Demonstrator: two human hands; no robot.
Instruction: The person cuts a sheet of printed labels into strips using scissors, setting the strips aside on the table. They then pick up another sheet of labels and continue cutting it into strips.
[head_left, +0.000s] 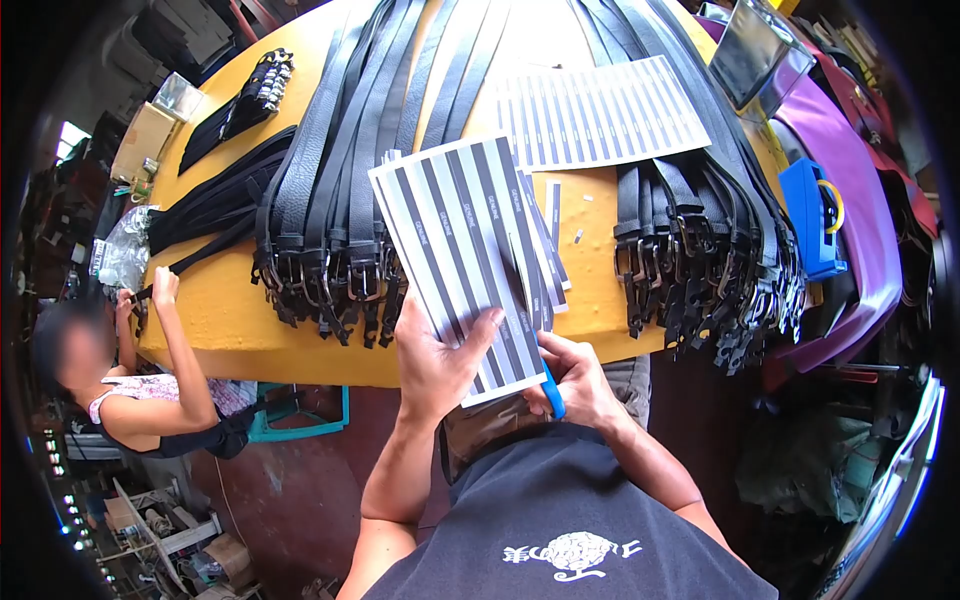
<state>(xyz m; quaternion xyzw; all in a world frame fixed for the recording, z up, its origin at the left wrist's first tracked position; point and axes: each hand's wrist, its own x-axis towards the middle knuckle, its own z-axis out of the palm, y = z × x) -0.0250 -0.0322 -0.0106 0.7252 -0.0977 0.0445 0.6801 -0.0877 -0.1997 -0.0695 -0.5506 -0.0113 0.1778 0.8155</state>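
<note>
My left hand (440, 352) grips the lower left side of a striped label sheet (455, 240), thumb across its face. The sheet has dark and light bands with small print that reads "GENUINE", and it is tilted above the table edge. At its lower right corner my right hand (582, 385) is closed around blue-handled scissors (552, 396). The blades are hard to make out along the sheet's right side. Several cut label strips (556, 245) lie just beyond it on the table. Another striped sheet (610, 115) rests farther back, partly over belts.
Black belts with buckles (330, 230) cover the yellow table (360, 365) at left. More black belts (705, 235) hang over its edge at right, beside a blue case (808, 220). At far left a co-worker (160, 400) sits handling a dark strap.
</note>
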